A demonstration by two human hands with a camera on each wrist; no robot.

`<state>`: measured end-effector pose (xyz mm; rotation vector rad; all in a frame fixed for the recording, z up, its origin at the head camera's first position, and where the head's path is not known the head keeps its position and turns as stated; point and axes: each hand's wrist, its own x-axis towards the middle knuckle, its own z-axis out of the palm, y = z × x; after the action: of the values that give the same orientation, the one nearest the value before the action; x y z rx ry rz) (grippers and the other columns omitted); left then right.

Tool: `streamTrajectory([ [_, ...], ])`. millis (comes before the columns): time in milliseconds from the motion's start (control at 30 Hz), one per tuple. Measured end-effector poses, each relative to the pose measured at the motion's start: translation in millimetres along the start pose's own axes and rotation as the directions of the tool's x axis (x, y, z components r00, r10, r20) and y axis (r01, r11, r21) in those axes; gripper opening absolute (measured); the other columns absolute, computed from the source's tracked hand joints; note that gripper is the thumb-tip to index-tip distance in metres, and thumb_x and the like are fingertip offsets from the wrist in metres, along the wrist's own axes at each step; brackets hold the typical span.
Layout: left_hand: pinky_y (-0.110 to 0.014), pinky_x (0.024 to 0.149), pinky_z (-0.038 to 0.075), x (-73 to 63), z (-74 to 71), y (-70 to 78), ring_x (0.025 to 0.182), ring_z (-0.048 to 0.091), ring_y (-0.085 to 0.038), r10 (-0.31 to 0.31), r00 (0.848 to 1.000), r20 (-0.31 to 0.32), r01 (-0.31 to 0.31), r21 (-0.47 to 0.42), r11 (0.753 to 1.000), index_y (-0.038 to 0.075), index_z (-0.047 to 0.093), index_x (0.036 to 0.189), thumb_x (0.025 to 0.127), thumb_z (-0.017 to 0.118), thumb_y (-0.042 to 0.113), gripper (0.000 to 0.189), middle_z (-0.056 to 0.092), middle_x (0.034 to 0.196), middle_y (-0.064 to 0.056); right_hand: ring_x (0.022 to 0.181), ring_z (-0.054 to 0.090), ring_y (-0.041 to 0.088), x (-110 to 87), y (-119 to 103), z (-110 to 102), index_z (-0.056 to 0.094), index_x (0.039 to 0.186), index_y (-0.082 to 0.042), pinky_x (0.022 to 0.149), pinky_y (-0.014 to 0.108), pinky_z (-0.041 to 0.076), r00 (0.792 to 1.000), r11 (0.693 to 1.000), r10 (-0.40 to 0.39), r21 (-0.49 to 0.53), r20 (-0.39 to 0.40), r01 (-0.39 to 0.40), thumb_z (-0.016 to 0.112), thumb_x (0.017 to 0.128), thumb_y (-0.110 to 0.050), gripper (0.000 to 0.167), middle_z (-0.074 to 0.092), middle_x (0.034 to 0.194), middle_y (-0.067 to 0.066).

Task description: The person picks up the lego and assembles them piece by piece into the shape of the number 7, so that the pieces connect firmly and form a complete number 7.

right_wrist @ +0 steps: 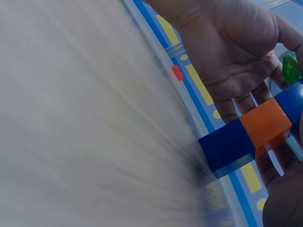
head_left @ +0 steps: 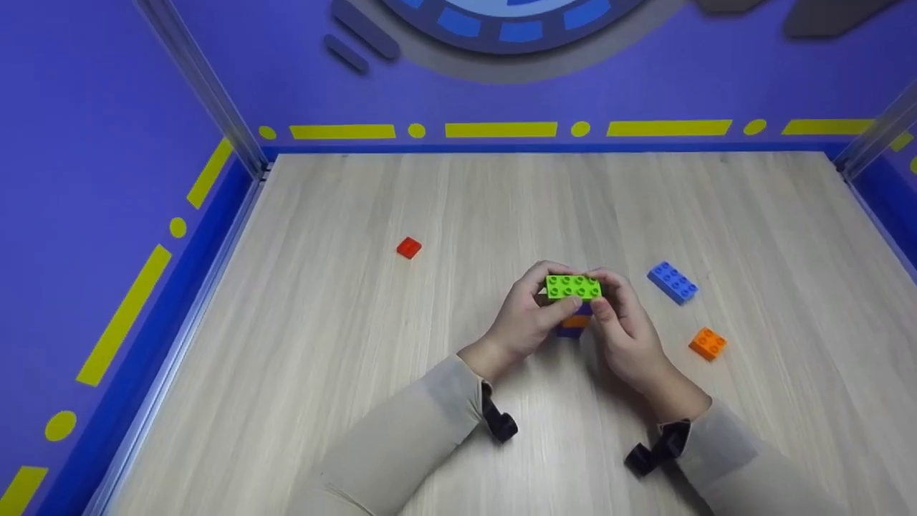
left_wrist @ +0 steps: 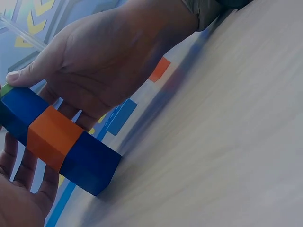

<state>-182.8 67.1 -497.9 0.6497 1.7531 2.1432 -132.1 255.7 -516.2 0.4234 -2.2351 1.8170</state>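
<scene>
A light green building brick (head_left: pixel 573 287) lies across the top of an upright tower of bricks. Below it the tower shows a blue brick (left_wrist: pixel 26 108), an orange brick (left_wrist: pixel 54 137) and, at the foot, another blue brick (right_wrist: pixel 227 146). My left hand (head_left: pixel 529 319) grips the green brick's left end, thumb along its front face and fingers behind. At the right end, my right hand (head_left: pixel 634 337) pinches the green brick with thumb in front and fingers at the back. The tower's foot is close over the table.
A separate blue brick (head_left: pixel 672 282) and an orange brick (head_left: pixel 708 344) lie on the wooden table (head_left: pixel 322 322) to the right of my hands. Farther left sits a small red brick (head_left: pixel 409 248). Blue-purple walls (head_left: pixel 501 100) with yellow marks enclose the table's back and sides.
</scene>
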Motion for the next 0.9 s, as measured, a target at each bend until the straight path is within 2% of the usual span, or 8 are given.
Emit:
streamTrajectory([
  [100, -0.022, 0.091, 0.061, 0.5, -1.7, -1.4, 0.104, 0.069, -0.009, -0.002, 1.000, -0.006, 0.002, 0.014, 1.000, -0.006, 0.062, 0.139, 0.103, 0.072, 0.009, 0.040, 0.062, 0.137, -0.010, 0.118, 0.062, 0.008, 0.3, 0, 1, 0.046, 0.152, 0.009, 0.107, 0.015, 0.051, 1.000, 1.000, 0.008, -0.001, 0.002, -0.008, 0.045, 0.121, -0.007, 0.035, 0.062, 0.137, -0.006],
  [300, -0.024, 0.100, 0.057, 1.5, -7.1, -1.8, 0.115, 0.061, -0.005, 0.032, 0.999, -0.012, -0.031, 0.129, 0.991, -0.002, 0.065, 0.140, 0.102, 0.073, 0.020, 0.044, 0.060, 0.144, -0.019, 0.115, 0.063, 0.008, 0.1, 0, 1, 0.046, 0.152, 0.009, 0.104, 0.015, 0.052, 1.000, 1.000, 0.011, -0.007, -0.006, -0.011, 0.046, 0.121, -0.007, 0.035, 0.063, 0.135, -0.007],
  [400, -0.029, 0.107, 0.054, 2.7, -10.3, 1.3, 0.123, 0.061, -0.012, 0.067, 0.997, -0.026, -0.061, 0.164, 0.985, 0.000, 0.064, 0.143, 0.100, 0.069, 0.027, 0.051, 0.060, 0.146, -0.024, 0.117, 0.064, 0.008, -0.1, -2, 1, 0.047, 0.152, 0.008, 0.106, 0.014, 0.053, 1.000, 1.000, 0.017, -0.012, -0.008, -0.017, 0.046, 0.121, -0.007, 0.035, 0.064, 0.136, -0.008],
  [533, -0.031, 0.109, 0.053, 3.8, -15.8, 5.4, 0.127, 0.060, -0.021, 0.095, 0.992, -0.081, -0.080, 0.165, 0.983, -0.002, 0.064, 0.143, 0.100, 0.061, 0.032, 0.055, 0.060, 0.146, -0.024, 0.118, 0.066, 0.007, -3.2, -3, 0, 0.047, 0.152, 0.008, 0.106, 0.015, 0.054, 0.999, 0.999, 0.038, -0.018, -0.009, -0.038, 0.046, 0.120, -0.005, 0.035, 0.065, 0.134, -0.007],
  [733, -0.030, 0.102, 0.051, 8.1, -22.4, 5.8, 0.117, 0.058, -0.013, 0.105, 0.979, -0.176, -0.083, 0.127, 0.988, -0.009, 0.066, 0.135, 0.106, 0.051, 0.024, 0.046, 0.063, 0.139, -0.022, 0.120, 0.067, 0.006, -4.8, -4, -1, 0.046, 0.153, 0.008, 0.106, 0.014, 0.055, 0.998, 0.998, 0.064, -0.022, -0.011, -0.064, 0.047, 0.120, -0.005, 0.036, 0.066, 0.135, -0.010],
  [900, -0.030, 0.098, 0.051, 12.8, -29.8, 5.6, 0.112, 0.060, -0.020, 0.088, 0.969, -0.232, -0.061, 0.125, 0.990, -0.010, 0.068, 0.129, 0.110, 0.050, 0.016, 0.036, 0.065, 0.129, -0.024, 0.119, 0.068, 0.007, -0.1, -3, 0, 0.045, 0.153, 0.009, 0.105, 0.015, 0.056, 0.999, 0.999, 0.042, 0.005, 0.005, -0.042, 0.045, 0.121, -0.007, 0.036, 0.068, 0.135, -0.009],
])
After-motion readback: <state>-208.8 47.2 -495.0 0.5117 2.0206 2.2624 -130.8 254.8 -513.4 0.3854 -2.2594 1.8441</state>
